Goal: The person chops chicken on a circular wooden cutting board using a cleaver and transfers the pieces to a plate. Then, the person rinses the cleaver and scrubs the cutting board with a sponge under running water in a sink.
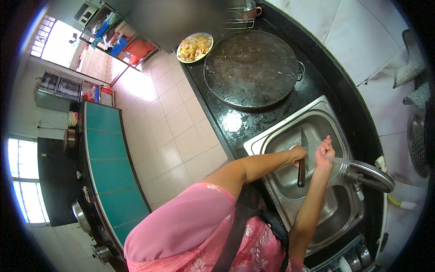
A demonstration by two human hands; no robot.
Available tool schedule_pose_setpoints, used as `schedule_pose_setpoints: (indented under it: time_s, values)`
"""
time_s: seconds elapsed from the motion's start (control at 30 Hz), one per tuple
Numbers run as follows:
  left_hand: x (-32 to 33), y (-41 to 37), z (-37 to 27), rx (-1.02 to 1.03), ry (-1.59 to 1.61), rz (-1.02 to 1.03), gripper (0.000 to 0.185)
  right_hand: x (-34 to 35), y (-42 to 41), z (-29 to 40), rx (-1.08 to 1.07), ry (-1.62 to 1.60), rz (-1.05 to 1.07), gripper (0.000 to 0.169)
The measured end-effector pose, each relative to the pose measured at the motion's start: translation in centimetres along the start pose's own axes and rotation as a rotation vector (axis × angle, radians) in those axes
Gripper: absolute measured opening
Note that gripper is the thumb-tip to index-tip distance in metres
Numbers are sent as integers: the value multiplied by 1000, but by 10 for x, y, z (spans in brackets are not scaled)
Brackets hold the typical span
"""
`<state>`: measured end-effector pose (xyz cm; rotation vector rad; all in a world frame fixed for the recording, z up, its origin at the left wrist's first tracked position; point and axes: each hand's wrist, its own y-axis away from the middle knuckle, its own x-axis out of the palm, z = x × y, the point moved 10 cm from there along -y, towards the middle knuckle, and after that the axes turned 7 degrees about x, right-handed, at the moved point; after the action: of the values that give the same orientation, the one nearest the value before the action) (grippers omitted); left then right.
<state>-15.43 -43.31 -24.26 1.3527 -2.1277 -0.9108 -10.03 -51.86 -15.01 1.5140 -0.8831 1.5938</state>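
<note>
My left hand (297,155) is over the larger basin of the steel sink (282,134), closed around a knife near where its blade meets the dark wooden handle (301,175). The blade (303,136) stretches away from me, seen nearly edge-on. A small white thing shows beside the fingers, too unclear to name. To the right of the knife is my right hand (325,153), empty, its fingers partly curled. Water from the curved metal faucet (372,173) runs onto that hand near the wrist. The two hands are apart.
A large round cutting board (251,68) lies on the black counter (234,132) beyond the sink. Next to it stands a plate of yellowish food (194,48). A wire rack (240,23) and a mug (252,13) are at the far end. The smaller basin (331,217) is nearer me.
</note>
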Motion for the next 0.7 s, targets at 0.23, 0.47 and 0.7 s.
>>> schedule_pose_setpoints:
  time_s: [0.23,0.47,0.7]
  values:
    - [-13,21,-19,-21,-131,-78,19,4,75,-4,-119,1327,-978,34]
    - [15,13,-42,325,-709,-116,31,-26,117,-54,18,1626,-1129,31]
    - [15,39,-90,477,-757,-288,45,11,130,-71,-61,821,-1122,17]
